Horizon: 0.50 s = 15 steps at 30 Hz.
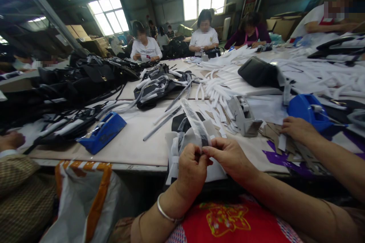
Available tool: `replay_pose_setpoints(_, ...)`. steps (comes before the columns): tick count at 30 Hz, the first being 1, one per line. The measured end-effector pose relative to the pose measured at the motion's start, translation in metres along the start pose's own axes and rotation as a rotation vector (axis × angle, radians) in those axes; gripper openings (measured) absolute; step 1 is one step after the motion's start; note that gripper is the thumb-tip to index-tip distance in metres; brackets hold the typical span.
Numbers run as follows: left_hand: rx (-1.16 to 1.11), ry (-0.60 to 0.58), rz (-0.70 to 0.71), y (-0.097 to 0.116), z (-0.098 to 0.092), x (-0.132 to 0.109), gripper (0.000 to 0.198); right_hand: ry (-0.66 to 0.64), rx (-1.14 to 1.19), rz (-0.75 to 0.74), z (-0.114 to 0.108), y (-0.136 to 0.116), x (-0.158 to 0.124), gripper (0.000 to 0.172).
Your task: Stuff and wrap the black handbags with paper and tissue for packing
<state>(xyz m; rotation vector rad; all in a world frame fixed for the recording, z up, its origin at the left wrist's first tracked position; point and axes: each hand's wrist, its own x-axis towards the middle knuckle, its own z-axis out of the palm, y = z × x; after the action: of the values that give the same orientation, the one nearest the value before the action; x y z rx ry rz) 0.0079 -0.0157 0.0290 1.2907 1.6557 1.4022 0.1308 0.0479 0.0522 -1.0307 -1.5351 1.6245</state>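
At the table's near edge, a black bag (184, 123) is partly covered by white foam sheet, with its strap (195, 121) wrapped in clear and white film. My left hand (193, 165) is closed on the lower end of the wrapped strap. Beside it, touching the same spot, my right hand (228, 157) pinches the wrapping between thumb and fingers. The fingertips of both hands nearly meet, and they hide the exact bit being held. A silver bracelet circles my left wrist.
Blue tape dispensers (102, 132) (309, 112) flank a grey one (244, 115). White foam strips (219, 95) and black bags (154, 87) cover the table (134, 136). A person's hand (299, 131) reaches in at right, another (13, 140) at left. An orange-rimmed sack (99, 197) hangs at left.
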Motion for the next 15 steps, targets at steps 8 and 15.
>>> replay_pose_setpoints(8, -0.67, -0.312, -0.322, 0.008, -0.025, 0.008, 0.034, 0.003, -0.551, -0.643, -0.016, 0.001, -0.004, 0.018)
replay_pose_setpoints(15, -0.986, -0.307, -0.615, 0.007, -0.018, 0.013, 0.036, -0.11, -0.778, -1.115, -0.024, 0.015, 0.002, 0.02)
